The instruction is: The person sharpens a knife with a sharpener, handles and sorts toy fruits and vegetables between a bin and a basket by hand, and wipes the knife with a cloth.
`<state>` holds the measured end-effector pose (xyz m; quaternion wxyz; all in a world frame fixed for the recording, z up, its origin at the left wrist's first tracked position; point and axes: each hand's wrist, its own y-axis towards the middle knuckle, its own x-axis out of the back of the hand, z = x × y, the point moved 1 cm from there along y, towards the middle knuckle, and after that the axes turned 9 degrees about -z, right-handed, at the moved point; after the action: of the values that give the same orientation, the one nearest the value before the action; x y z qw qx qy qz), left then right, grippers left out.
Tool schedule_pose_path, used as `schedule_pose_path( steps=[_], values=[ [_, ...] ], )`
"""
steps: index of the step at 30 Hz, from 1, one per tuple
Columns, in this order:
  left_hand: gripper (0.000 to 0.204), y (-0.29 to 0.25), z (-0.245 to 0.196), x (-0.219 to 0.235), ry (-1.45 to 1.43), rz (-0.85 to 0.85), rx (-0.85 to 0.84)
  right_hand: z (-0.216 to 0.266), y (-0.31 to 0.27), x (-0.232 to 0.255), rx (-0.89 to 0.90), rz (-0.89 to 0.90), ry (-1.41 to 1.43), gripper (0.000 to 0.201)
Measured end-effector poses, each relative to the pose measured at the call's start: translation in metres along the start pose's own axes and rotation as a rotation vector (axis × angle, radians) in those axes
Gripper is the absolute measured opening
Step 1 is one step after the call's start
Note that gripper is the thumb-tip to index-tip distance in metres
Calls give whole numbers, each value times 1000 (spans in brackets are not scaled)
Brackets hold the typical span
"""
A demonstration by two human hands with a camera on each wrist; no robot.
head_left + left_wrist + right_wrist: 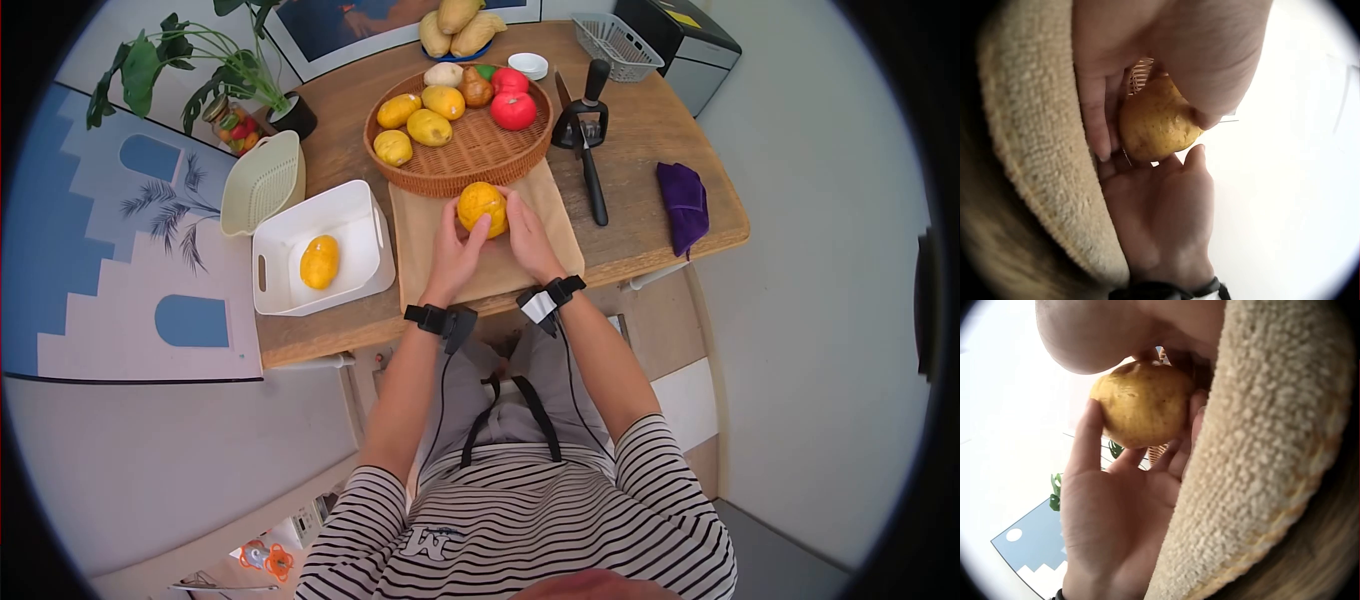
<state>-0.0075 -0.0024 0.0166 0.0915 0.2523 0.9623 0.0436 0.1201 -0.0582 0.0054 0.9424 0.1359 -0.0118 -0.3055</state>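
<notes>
Directly in front of the basket (440,183), a potato (482,208) sits between 2 hands, above the cloth (425,255). The left hand (456,252) grasps it with the thumb across its near face; the right hand (529,238) grasps its opposite side, fingers curled round it. Light, even pressure from both hands should suit this hold, as the smooth skin could slip. Any turning seems safest low over the cloth, clear of the basket's near rim. Best keep wrists away from the knife (594,190) right of the basket and the white bin (368,275) to its left
</notes>
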Motion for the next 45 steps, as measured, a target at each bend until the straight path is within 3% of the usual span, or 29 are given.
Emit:
schedule_pose_path(
  steps=[1,2,4,7,10,11,13,14,15,18,21,27,32,36,38,40,42,44,45],
  values=[
    [47,-1,0,0,94,-62,-157,0,1,1,28,-28,-51,51],
    [47,-4,-11,3,94,-65,-157,1,2,2,28,-25,-52,51],
    [50,-18,-44,27,349,-148,-203,-2,0,1,-160,12,99,53],
    [50,-30,-107,72,548,-334,-404,2,1,0,-161,58,12,56],
    [50,-25,-133,135,760,-497,-488,1,2,-1,-149,62,-9,54],
    [50,-25,-135,157,766,-497,-494,1,2,-1,-146,62,-1,54],
    [50,-29,-126,195,1219,-339,-236,0,1,-2,-136,50,5,52],
    [51,-32,-124,203,1320,-234,-234,-1,1,-2,-136,50,10,52],
    [51,-30,-120,210,1323,-232,-235,-3,1,-2,-126,45,10,50],
    [50,-22,-119,216,1257,-279,-142,-2,2,-2,-118,44,0,48],
    [48,-8,-130,203,1474,-167,-134,-2,1,-3,-126,49,-10,48],
    [55,23,-117,172,1304,-25,-253,-4,2,-2,-118,30,-18,45],
    [68,29,-107,166,1323,152,99,-4,1,-3,-106,26,-3,43],
    [67,17,-105,178,1402,164,114,-5,2,-4,-104,12,-23,41],
    [57,19,-95,199,1615,97,-155,-5,2,-4,-102,4,-27,40],
    [51,34,-103,198,1525,9,-132,-5,2,-4,-93,9,-41,40],
    [46,49,-126,178,1428,-80,-104,-3,1,-4,-93,10,-41,39],
    [37,56,-146,134,1302,-249,-288,-2,2,-4,-91,25,-46,39],
    [37,66,-144,119,1306,-213,-388,-3,2,-4,-121,42,-42,40]
  ],
)
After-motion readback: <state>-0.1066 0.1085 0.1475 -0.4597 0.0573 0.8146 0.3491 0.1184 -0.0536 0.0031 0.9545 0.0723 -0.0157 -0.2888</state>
